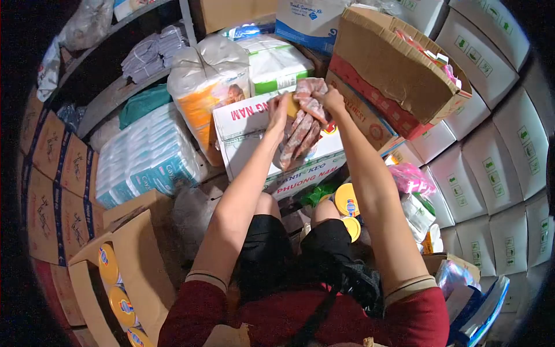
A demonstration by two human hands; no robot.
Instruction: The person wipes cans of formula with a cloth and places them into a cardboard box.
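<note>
My right hand (333, 102) is closed on the upper end of a crumpled reddish-brown and white mottled cloth (300, 136). The cloth hangs down over a white carton (243, 144) with red lettering. To the left of the cloth, my left hand (278, 114) is raised with its fingers curled against a small yellowish thing (293, 107), mostly hidden behind the cloth and fingers. What that thing is I cannot make out. Below, between my knees and the carton, stand cans with yellow lids (347, 199).
An open box (144, 254) at the lower left holds more yellow-lidded cans. Tissue packs (144, 153) and a plastic-wrapped orange pack (211, 87) stand left of the carton. A large open cardboard box (393, 69) rests at the upper right, beside stacked white boxes (497, 173).
</note>
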